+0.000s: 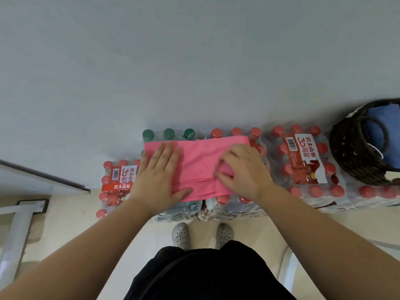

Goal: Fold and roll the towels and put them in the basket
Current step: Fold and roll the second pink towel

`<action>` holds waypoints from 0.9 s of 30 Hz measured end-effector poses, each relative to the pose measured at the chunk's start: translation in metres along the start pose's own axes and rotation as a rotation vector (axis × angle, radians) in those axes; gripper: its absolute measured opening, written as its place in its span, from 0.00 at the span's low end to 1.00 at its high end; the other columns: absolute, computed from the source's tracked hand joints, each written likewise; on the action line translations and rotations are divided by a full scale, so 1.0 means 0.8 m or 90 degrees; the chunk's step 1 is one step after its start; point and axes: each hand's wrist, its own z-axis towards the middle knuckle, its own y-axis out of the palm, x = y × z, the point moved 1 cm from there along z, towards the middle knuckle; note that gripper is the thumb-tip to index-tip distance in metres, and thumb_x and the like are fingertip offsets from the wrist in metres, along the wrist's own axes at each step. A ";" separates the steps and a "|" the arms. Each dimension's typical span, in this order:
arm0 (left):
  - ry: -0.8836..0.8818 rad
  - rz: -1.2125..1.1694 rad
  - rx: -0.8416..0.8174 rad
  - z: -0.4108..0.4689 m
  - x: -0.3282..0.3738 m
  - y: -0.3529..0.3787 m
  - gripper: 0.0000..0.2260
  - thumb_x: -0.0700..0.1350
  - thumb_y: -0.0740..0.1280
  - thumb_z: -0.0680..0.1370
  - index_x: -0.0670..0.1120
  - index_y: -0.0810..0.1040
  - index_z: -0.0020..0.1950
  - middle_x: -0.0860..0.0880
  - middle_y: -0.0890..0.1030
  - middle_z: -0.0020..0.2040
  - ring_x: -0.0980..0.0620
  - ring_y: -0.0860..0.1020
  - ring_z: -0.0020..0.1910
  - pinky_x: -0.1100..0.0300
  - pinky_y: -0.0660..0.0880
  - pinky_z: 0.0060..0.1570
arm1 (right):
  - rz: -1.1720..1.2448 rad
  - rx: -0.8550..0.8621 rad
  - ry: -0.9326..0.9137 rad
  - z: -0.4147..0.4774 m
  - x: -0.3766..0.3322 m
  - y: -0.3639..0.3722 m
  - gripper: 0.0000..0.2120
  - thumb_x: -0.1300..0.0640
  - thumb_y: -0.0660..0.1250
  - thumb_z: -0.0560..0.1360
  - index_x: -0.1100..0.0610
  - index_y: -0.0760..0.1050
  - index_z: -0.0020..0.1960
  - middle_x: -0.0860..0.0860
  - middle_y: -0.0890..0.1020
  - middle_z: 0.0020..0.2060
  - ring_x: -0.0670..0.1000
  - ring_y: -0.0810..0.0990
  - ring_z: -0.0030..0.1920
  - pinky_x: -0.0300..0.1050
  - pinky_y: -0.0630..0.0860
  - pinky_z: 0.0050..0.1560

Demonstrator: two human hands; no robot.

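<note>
A pink towel [197, 161], folded into a long strip, lies across the tops of shrink-wrapped bottle packs. My left hand [160, 176] presses flat on its left end, fingers straight. At the right end, my right hand [242, 169] curls its fingers round the towel's rolled-up edge. A dark woven basket [355, 152] stands on the packs at far right, and a blue towel [381, 126] is inside it.
Packs of red-capped bottles [303, 161] and green-capped bottles [168, 133] stand against a pale wall. A lower pack [116, 185] sits to the left. My feet in white perforated shoes [201, 234] stand on the tiled floor below. A metal frame [21, 213] is at left.
</note>
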 end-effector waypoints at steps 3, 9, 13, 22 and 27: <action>0.001 -0.025 0.008 -0.019 0.002 0.011 0.34 0.63 0.56 0.77 0.44 0.64 0.77 0.44 0.62 0.79 0.43 0.59 0.78 0.40 0.56 0.75 | 0.037 -0.082 -0.043 -0.020 0.002 0.001 0.15 0.45 0.69 0.69 0.51 0.80 0.52 0.48 0.79 0.49 0.54 0.77 0.51 0.52 0.74 0.53; -0.032 -0.056 0.027 -0.014 0.002 0.005 0.23 0.51 0.56 0.77 0.41 0.79 0.65 0.41 0.76 0.69 0.39 0.74 0.68 0.40 0.69 0.68 | 0.025 -0.011 0.020 -0.023 0.008 0.000 0.12 0.54 0.64 0.68 0.54 0.82 0.47 0.49 0.82 0.45 0.55 0.80 0.46 0.52 0.77 0.49; -0.038 -0.052 0.037 -0.007 -0.007 0.003 0.17 0.38 0.67 0.74 0.39 0.80 0.62 0.39 0.78 0.65 0.38 0.77 0.65 0.40 0.75 0.62 | 0.027 -0.009 0.036 -0.020 0.010 -0.003 0.13 0.55 0.61 0.72 0.54 0.83 0.49 0.50 0.84 0.44 0.57 0.81 0.44 0.53 0.78 0.48; -0.029 -0.008 0.000 -0.010 -0.010 -0.013 0.26 0.58 0.74 0.70 0.43 0.81 0.61 0.42 0.79 0.65 0.41 0.78 0.64 0.42 0.76 0.60 | 0.035 0.026 0.045 -0.013 0.010 -0.029 0.08 0.60 0.70 0.73 0.55 0.83 0.51 0.52 0.83 0.44 0.56 0.80 0.46 0.55 0.77 0.52; -0.020 -0.015 -0.026 -0.013 -0.014 -0.012 0.26 0.58 0.72 0.73 0.43 0.79 0.65 0.42 0.76 0.69 0.41 0.74 0.68 0.41 0.74 0.63 | 0.027 -0.044 0.065 -0.019 0.015 -0.025 0.09 0.60 0.70 0.72 0.55 0.84 0.51 0.52 0.85 0.43 0.58 0.82 0.45 0.55 0.78 0.48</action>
